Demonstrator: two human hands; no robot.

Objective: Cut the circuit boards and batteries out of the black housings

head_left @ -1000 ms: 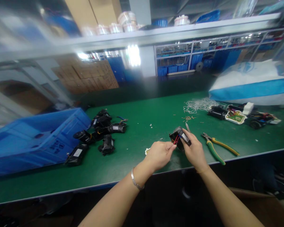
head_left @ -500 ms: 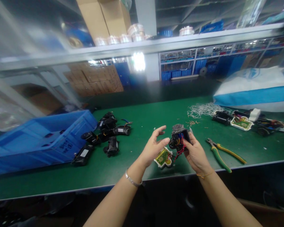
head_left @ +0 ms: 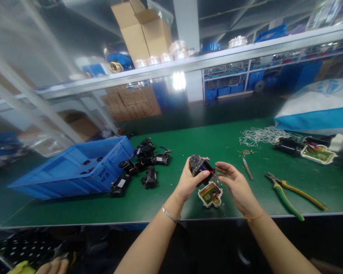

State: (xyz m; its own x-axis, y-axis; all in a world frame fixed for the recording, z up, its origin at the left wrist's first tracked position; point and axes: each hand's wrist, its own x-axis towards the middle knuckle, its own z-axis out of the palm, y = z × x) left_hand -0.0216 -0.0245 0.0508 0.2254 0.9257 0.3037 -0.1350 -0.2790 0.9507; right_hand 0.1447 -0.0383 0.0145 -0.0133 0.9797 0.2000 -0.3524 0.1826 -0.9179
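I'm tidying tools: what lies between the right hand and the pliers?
A slim grey tool lies between the right hand and the pliers, in the head view.

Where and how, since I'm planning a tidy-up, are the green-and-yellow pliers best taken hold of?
The pliers are probably best held by both handles, near their middles, coming from the front edge of the table. They lie open: the green handle and yellow handle splay toward that edge, while the metal head points away and leftward.
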